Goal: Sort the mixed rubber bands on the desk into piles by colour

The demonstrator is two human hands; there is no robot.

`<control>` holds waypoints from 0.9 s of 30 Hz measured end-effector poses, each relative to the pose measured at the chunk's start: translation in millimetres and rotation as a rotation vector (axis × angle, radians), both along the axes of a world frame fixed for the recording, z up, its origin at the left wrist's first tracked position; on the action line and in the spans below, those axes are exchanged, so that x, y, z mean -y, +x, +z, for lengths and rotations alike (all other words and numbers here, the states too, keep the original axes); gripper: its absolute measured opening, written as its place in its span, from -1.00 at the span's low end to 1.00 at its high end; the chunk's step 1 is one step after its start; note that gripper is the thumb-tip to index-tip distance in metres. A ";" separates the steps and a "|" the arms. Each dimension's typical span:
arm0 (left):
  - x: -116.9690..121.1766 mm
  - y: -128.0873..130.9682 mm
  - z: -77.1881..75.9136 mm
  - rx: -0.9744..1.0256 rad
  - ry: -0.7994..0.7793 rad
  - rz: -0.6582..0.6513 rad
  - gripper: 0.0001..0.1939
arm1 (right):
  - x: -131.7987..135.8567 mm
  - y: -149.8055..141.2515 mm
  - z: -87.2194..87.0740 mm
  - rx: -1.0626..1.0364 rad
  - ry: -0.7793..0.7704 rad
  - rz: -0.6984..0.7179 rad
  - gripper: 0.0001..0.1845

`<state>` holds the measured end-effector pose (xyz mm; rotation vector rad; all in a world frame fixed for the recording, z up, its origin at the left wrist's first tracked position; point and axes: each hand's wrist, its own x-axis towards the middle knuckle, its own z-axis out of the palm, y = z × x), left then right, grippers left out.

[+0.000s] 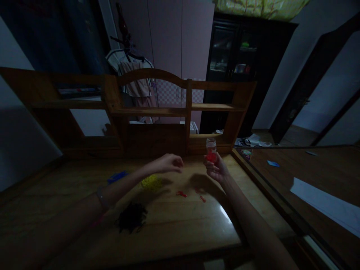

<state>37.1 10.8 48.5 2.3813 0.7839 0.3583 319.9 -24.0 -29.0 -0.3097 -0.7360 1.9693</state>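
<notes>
My right hand [216, 169] is wrapped round the lower part of a small clear glass jar [210, 144], held upright above the table. Small red pieces [211, 157] lie in its bottom. My left hand [172, 164] hovers to the left of the jar, apart from it, fingers curled in; whether anything is between them is hidden. Below the hands, a few loose red pieces [181, 194] lie on the wooden table [180, 228]. A pile of thin yellow strands or loops [152, 182] and a black tangled pile [131, 217] lie near my left forearm.
A blue heap [117, 176] lies behind my left forearm, and something pink [97, 221] is partly hidden by it. A wooden shelf unit [150, 111] bounds the table's far edge. To the right, a brown surface [281, 180] carries a white sheet [326, 202] and a blue card [272, 164].
</notes>
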 end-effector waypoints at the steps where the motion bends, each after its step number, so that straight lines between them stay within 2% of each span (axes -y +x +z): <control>1: 5.3 -2.5 -12.6 -0.046 -0.032 -0.047 -0.68 | -0.4 1.1 -0.4 -0.007 0.009 0.007 -0.53; 5: 28.7 -7.4 -53.9 -0.120 -0.050 -0.108 -0.63 | -1.4 0.4 -2.3 0.007 0.027 0.040 -0.51; 9: 46.4 -5.1 -71.0 -0.100 -0.017 -0.102 -0.73 | -2.5 -0.2 -2.8 0.028 0.033 0.031 -0.52; 14: 59.9 3.8 -72.8 -0.050 0.022 -0.087 -0.85 | -4.3 4.3 -2.6 0.045 0.032 -0.005 -0.55; 19: 65.8 23.6 -63.1 0.040 0.055 -0.095 -0.93 | -6.2 7.8 -4.0 0.067 0.026 -0.043 -0.59; 23: 66.3 45.7 -57.7 0.113 0.052 -0.179 -0.92 | -6.6 9.1 -4.9 0.089 0.020 -0.067 -0.60; 27: 61.6 58.5 -62.8 0.106 0.016 -0.248 -0.93 | -4.6 9.5 -2.3 0.104 0.014 -0.088 -0.57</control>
